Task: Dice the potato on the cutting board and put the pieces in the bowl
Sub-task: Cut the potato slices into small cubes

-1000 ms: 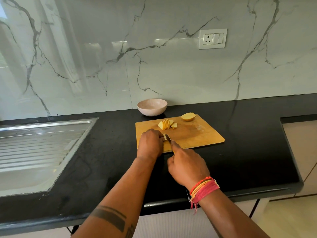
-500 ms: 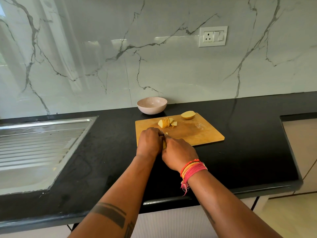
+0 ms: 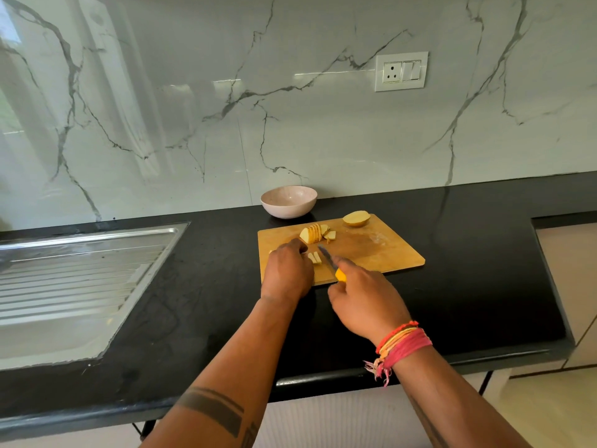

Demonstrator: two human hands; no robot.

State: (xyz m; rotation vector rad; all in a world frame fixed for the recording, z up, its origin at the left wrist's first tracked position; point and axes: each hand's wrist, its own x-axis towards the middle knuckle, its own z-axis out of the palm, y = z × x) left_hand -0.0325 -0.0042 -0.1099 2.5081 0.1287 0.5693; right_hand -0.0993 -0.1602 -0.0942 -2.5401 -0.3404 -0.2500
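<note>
A wooden cutting board [image 3: 384,250] lies on the black counter. At its back edge sits a potato half [image 3: 356,218], and left of that a fan of potato slices [image 3: 314,233]. My left hand [image 3: 286,270] covers the board's near left part, its fingers curled down on potato strips [image 3: 314,257] that show just right of it. My right hand [image 3: 365,299] grips a yellow-handled knife [image 3: 327,255] whose blade points up-left, next to the strips. A pale pink bowl [image 3: 288,202] stands behind the board against the wall; nothing shows inside it.
A steel sink drainboard [image 3: 77,286] is set into the counter at the left. The black counter [image 3: 478,270] ends at a step on the right. A wall socket [image 3: 401,71] sits on the marble backsplash.
My right hand has drawn back toward me and to the right, baring the knife blade and yellow handle. Cut strips now show beside my left hand, which has stayed in place.
</note>
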